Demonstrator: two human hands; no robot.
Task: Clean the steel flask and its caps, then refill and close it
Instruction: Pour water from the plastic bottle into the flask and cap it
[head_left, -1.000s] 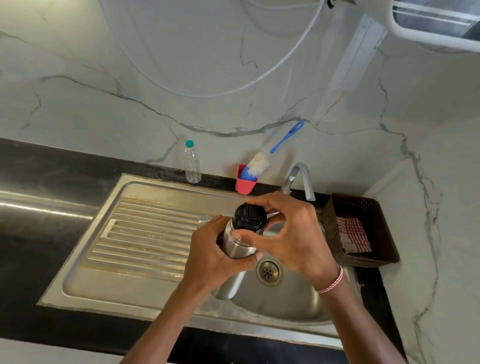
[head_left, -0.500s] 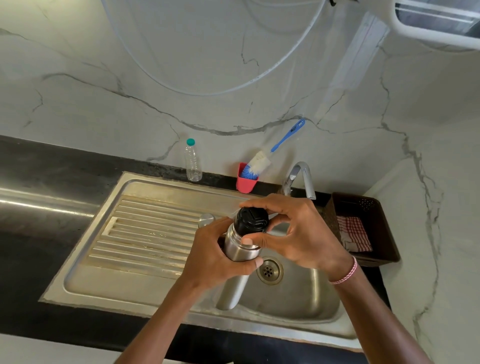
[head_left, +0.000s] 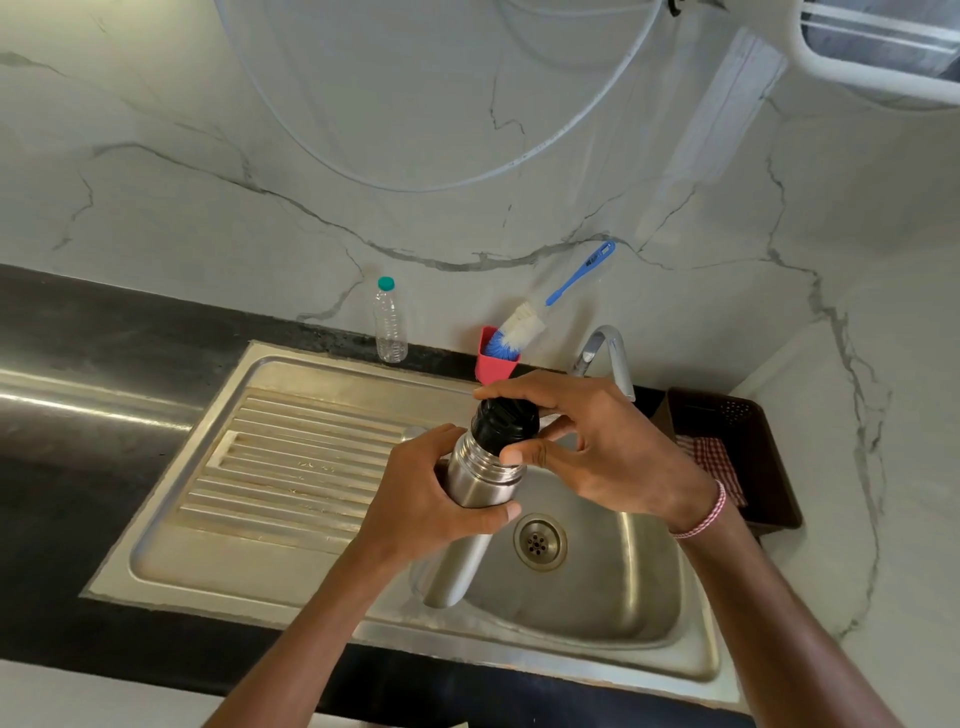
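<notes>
Nearest the camera, two bare forearms rose from the bottom edge over the front rim of the steel sink (head_left: 519, 652), which was set in a black counter (head_left: 78, 332). Above the basin the left hand (head_left: 421, 499) was wrapped round the upper body of the steel flask (head_left: 475, 480), thumb across its front. It held the flask in the air, tilted, base nearest the camera and neck leaning away to the right. The right hand (head_left: 608, 447), with a red-and-white thread band (head_left: 701, 514) at its wrist, curled over the black cap (head_left: 504, 423) on the flask's mouth, thumb on the near side and fingers arched over the far side. How far the cap was screwed in could not be told. Beside the flask's lower body lay the round drain (head_left: 540, 542), and to the left ran the ribbed drainboard (head_left: 291, 462). Farther right stood a dark brown basket (head_left: 769, 467) holding a red checked cloth (head_left: 717, 462). Behind the hands the tap (head_left: 605, 353) curved over the basin. At the counter's back edge a red holder (head_left: 493, 366) held a blue-and-white bottle brush (head_left: 524, 327) leaning right. Left of it a clear plastic bottle (head_left: 389, 327) stood upright with a teal top. Behind everything rose the grey-veined marble wall (head_left: 208, 156), with a white tube (head_left: 415, 182) looping across it.
</notes>
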